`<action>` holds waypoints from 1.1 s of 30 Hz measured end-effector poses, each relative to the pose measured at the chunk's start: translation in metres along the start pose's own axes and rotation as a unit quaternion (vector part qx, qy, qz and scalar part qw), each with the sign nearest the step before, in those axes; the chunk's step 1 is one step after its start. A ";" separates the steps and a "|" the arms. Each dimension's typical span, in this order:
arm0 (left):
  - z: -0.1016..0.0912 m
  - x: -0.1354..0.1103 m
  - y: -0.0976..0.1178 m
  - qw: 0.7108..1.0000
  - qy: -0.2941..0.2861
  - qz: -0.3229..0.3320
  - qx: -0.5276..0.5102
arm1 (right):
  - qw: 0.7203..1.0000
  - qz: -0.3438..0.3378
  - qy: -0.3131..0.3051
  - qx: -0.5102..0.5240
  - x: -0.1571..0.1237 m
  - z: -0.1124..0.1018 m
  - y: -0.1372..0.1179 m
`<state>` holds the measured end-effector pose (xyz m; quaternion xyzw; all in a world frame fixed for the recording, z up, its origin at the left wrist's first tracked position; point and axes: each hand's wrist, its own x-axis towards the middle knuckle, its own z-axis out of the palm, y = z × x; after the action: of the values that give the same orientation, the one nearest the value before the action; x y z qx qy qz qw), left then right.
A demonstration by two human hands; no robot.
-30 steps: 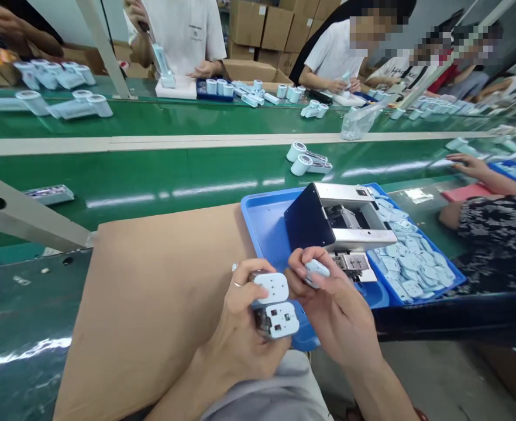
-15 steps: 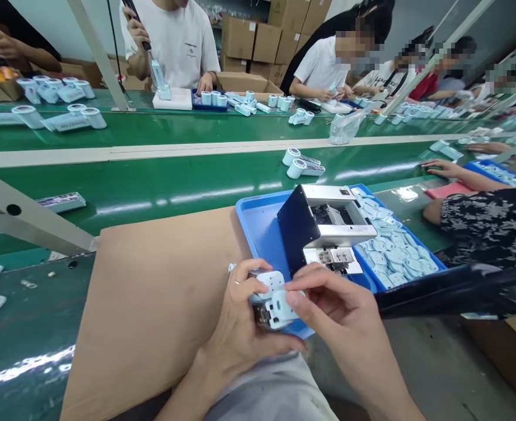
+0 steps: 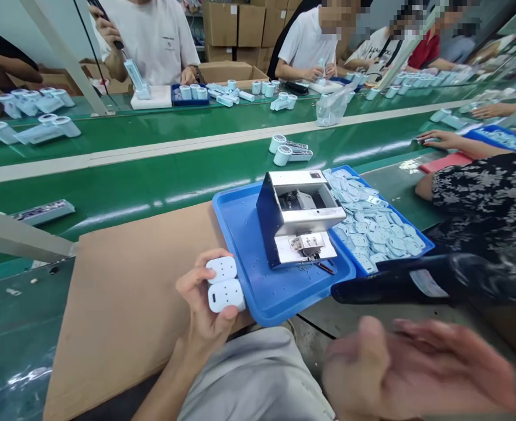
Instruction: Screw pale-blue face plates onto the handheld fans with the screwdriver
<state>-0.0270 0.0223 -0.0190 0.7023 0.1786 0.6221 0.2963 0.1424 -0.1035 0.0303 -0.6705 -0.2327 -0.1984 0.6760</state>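
My left hand (image 3: 205,301) is closed around a light-blue plastic housing, holding it up at the right edge of the cardboard sheet. Two pale rounded covers with small holes, an upper cover (image 3: 223,269) and a lower cover (image 3: 226,295), face me on its end. The rest of the housing is hidden behind them. At lower right, my right hand (image 3: 416,368) is blurred by motion, fingers stretched out, holding nothing I can see. Just above it lies a long black object with a white label (image 3: 425,283); its kind is unclear.
A blue tray (image 3: 236,228) holds a silver-and-black screw feeder (image 3: 299,216) and scattered screws. Beside it, another tray is heaped with light-blue covers (image 3: 372,228). Cardboard (image 3: 144,292) lies to the left. A green conveyor (image 3: 174,175) runs behind; a co-worker's arm (image 3: 468,149) rests at right.
My right hand has left the housing and swung down to the right. The left hand has moved left with the housing, whose two covers now sit side by side facing me. The view has shifted right.
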 end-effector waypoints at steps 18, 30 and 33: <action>0.017 -0.003 0.001 0.999 0.017 -0.012 0.029 | 0.949 0.057 -0.232 0.206 0.077 0.044 -0.011; 0.020 -0.005 0.001 0.999 0.030 -0.020 0.017 | 0.903 0.023 -0.321 0.286 0.084 0.091 -0.003; 0.021 -0.005 0.002 0.999 0.032 -0.028 0.023 | 0.907 0.040 -0.329 0.260 0.085 0.083 -0.012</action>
<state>-0.0078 0.0134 -0.0226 0.6833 0.2215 0.6318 0.2913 0.2004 -0.0170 0.0890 -0.5067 -0.4578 0.1285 0.7192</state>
